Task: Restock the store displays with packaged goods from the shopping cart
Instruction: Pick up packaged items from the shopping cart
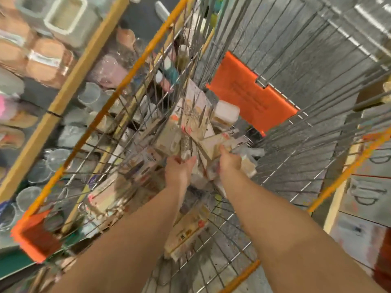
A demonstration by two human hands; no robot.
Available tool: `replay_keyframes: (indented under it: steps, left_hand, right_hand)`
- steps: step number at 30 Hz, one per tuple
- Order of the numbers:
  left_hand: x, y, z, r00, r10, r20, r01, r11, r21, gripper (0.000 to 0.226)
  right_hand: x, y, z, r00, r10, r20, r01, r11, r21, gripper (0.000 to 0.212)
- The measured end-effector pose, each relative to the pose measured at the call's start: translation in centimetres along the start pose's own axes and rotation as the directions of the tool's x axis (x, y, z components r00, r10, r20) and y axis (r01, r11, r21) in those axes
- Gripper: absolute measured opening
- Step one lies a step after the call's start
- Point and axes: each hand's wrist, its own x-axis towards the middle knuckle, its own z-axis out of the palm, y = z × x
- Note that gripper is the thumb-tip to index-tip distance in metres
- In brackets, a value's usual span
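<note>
Both hands reach deep into the shopping cart (pixel 275 92), where the packaged goods (pixel 190 127) lie heaped along its left side. My left hand (pixel 179 170) has its fingers curled up against the lower edge of a tall cream-coloured box (pixel 194 115) standing upright in the heap; whether it truly grips that box or only touches it, I cannot tell through the blur. My right hand (pixel 229 160) closes round a flat beige pack (pixel 220 144) lying just beside the tall box. Nothing is lifted clear of the wire basket. As for the restocking, I judge it far from finished: boxes fill much of the cart's left half, more flat packs (pixel 186 231) rest on the wire floor near me, and a white tub (pixel 227 112) sits against the orange flap (pixel 249 96) at the far end. Store shelves (pixel 69 85) with clear cups and tubs run along the cart's left side, a likely destination, though which display these packs belong on I cannot say.
</note>
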Motion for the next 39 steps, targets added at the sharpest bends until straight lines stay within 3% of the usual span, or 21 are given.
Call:
replay_keyframes:
  steps: [2, 5, 7, 10, 12, 14, 20, 26, 28, 31, 34, 39]
  left_hand:
    - [0.3, -0.5, 0.8, 0.996, 0.044, -0.078, -0.044, 0.999, 0.001, 0.036]
    - [0.2, -1.1, 0.9, 0.987, 0.138, -0.083, -0.136, 0.99, 0.021, 0.028]
    - [-0.4, -1.2, 0.2, 0.986, 0.163, -0.047, -0.162, 0.987, 0.013, 0.028]
    - [-1.1, -1.7, -1.8, 0.994, 0.099, 0.053, -0.098, 0.995, -0.012, 0.029]
    - [-1.5, -1.8, -3.7, 0.988, 0.074, 0.136, -0.072, 0.997, -0.018, 0.018]
    - [-1.4, -2.2, -5.7, 0.979, 0.043, 0.198, -0.037, 0.999, -0.033, 0.011]
    - [-2.1, -3.5, -11.1, 0.959, -0.008, 0.282, 0.028, 0.997, -0.069, 0.027]
    - [-3.8, -3.7, -13.8, 0.952, 0.023, 0.305, 0.05, 0.972, -0.228, 0.052]
    - [-4.5, -3.9, -14.7, 0.93, 0.083, 0.359, 0.028, 0.956, -0.293, 0.053]
    - [-5.9, -4.0, -15.0, 0.89, 0.191, 0.414, -0.084, 0.961, -0.264, 0.029]
    - [-6.1, -4.2, -14.3, 0.887, 0.273, 0.372, -0.211, 0.957, -0.2, 0.018]
    - [-5.3, -3.6, -13.4, 0.917, 0.228, 0.328, -0.157, 0.961, -0.23, 0.035]
  right_hand:
    - [1.7, 0.7, 0.4, 0.999, 0.038, -0.01, -0.038, 0.999, 0.036, 0.087]
    - [1.0, -0.5, 0.4, 1.0, 0.029, 0.011, -0.029, 1.0, -0.008, 0.053]
    - [0.9, -0.8, 0.1, 0.999, 0.033, 0.008, -0.033, 0.999, 0.001, 0.038]
    - [0.2, 0.0, -0.7, 0.995, 0.098, -0.005, -0.096, 0.984, 0.149, 0.028]
    - [-0.7, 1.2, -1.2, 0.99, 0.125, 0.064, -0.135, 0.974, 0.184, 0.02]
    - [-2.2, 2.3, -1.6, 0.98, 0.147, 0.131, -0.173, 0.96, 0.218, 0.029]
    - [-6.3, 4.8, -1.9, 0.979, 0.084, 0.188, -0.142, 0.938, 0.317, 0.033]
    - [-12.3, 6.9, -1.7, 0.95, 0.001, 0.312, -0.157, 0.866, 0.475, 0.022]
    - [-13.7, 7.7, -1.5, 0.938, -0.018, 0.347, -0.156, 0.87, 0.467, 0.025]
    - [-15.5, 8.4, -0.8, 0.922, -0.057, 0.384, -0.118, 0.9, 0.419, 0.027]
    - [-16.6, 8.1, -0.3, 0.921, -0.1, 0.378, -0.048, 0.931, 0.362, 0.019]
    - [-16.7, 7.0, 0.2, 0.889, -0.132, 0.439, -0.014, 0.949, 0.315, 0.022]
